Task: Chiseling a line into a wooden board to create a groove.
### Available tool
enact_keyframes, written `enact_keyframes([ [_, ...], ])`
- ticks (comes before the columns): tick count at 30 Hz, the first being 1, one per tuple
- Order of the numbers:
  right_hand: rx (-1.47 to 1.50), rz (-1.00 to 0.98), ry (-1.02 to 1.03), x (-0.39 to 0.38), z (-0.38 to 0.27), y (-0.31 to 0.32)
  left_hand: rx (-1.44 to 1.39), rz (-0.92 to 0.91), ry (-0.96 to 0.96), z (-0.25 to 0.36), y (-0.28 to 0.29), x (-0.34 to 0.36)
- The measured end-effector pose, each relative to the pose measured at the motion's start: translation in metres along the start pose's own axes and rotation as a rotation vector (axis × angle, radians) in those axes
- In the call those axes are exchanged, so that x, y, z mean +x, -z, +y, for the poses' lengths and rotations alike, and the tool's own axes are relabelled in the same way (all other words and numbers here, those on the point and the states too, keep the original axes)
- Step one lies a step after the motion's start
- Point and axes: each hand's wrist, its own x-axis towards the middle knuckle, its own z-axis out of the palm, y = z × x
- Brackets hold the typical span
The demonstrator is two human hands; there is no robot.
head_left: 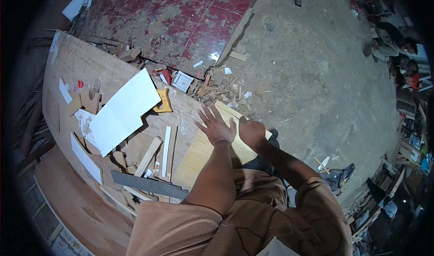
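A pale wooden board (193,160) lies at the right end of the workbench and reaches toward my body. My left hand (218,128) is pressed flat on it, with the fingers spread and pointing away from me. My right hand (251,131) is closed in a fist at the board's right side, close to my left hand. Whatever the fist grips is hidden by the fingers. Left of my hands is a handsaw's yellow handle (165,101), beside a large white panel (125,109). The panel covers the rest of the saw.
A dark grey strip (149,183), wood offcuts (148,156) and white strips (167,151) lie on the workbench (68,52). Scrap wood (221,91) litters the floor beyond it, near a small white box (183,81). More clutter (409,143) lines the far right.
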Motion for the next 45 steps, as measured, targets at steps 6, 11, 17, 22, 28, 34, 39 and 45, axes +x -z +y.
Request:
enact_keyframes([
  [6,-0.024,-0.003,0.037,-0.048,0.01,0.04,-0.045,0.064,-0.02,-0.009,-0.009,-0.001],
  [11,-0.087,0.026,0.05,-0.063,-0.001,0.085,-0.079,0.063,-0.037,-0.005,-0.006,0.0],
  [17,0.007,0.083,0.046,0.002,-0.002,-0.002,-0.005,0.01,-0.001,0.0,0.001,0.002],
  [22,-0.09,-0.066,0.089,-0.063,-0.001,0.065,-0.06,0.058,-0.022,-0.008,-0.009,0.0],
  [28,-0.162,-0.123,0.119,-0.042,0.003,0.041,-0.046,0.052,-0.028,-0.004,-0.006,0.0],
  [34,-0.02,0.048,-0.027,-0.005,-0.001,0.001,0.01,-0.012,0.005,-0.003,0.0,-0.001],
  [39,-0.197,-0.12,0.055,-0.064,-0.006,0.085,-0.037,0.024,-0.012,-0.004,-0.007,0.0],
  [45,-0.249,-0.028,0.195,-0.009,0.009,0.003,-0.021,0.032,-0.022,0.001,0.001,0.001],
])
